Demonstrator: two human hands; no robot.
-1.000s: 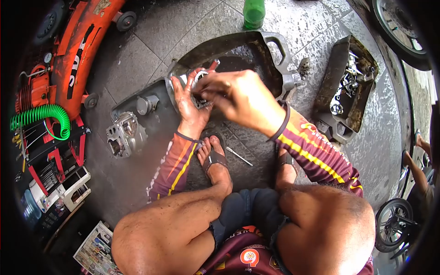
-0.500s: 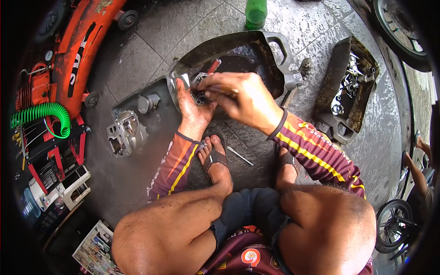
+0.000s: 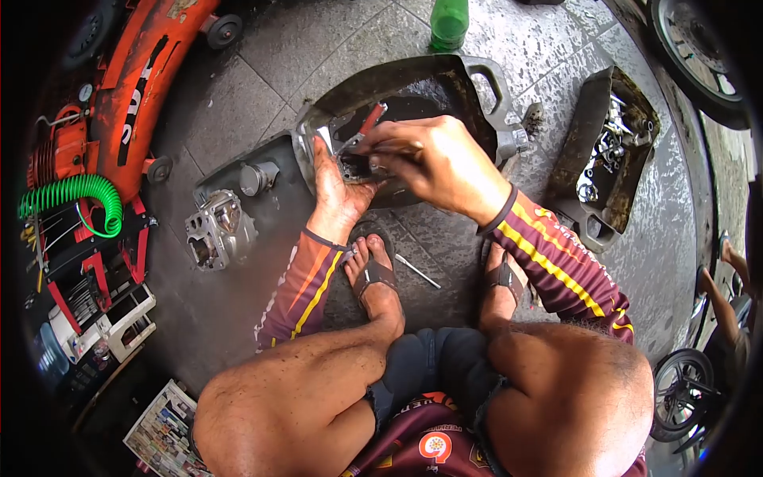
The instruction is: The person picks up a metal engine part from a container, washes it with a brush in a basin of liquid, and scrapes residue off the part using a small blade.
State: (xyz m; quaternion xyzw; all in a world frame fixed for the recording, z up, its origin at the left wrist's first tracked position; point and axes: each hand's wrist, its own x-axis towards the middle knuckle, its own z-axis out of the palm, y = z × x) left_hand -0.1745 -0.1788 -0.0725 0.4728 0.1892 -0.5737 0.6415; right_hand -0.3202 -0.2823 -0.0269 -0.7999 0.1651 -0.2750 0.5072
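Note:
My left hand [image 3: 338, 195] is closed around a metal engine part [image 3: 355, 165] with a dark hollow, held over the near edge of a grimy basin [image 3: 334, 99]. The fingers under the part are hidden. My right hand [image 3: 433, 163] is closed in a pinch just right of it, fingertips at the hollow. Between those fingers is a slim tool [image 3: 417, 146], mostly hidden, its kind unclear. A red-handled tool [image 3: 372, 118] leans in the basin beyond the part, above dark liquid. Left of my left hand, a piston [image 3: 258, 179] lies in a grey tray [image 3: 286, 151], beside a metal engine casting [image 3: 218, 230].
A second basin [image 3: 563, 159] holding loose bolts and small parts stands at right. A green bottle [image 3: 450, 28] is beyond the main basin. A thin metal tool [image 3: 417, 270] lies between my feet. At left are an orange compressor [image 3: 143, 95] and a coiled green hose [image 3: 79, 195].
My right hand has shifted slightly right and nearer to me, uncovering more of the engine part's hollow. My left hand still holds the part, with little movement.

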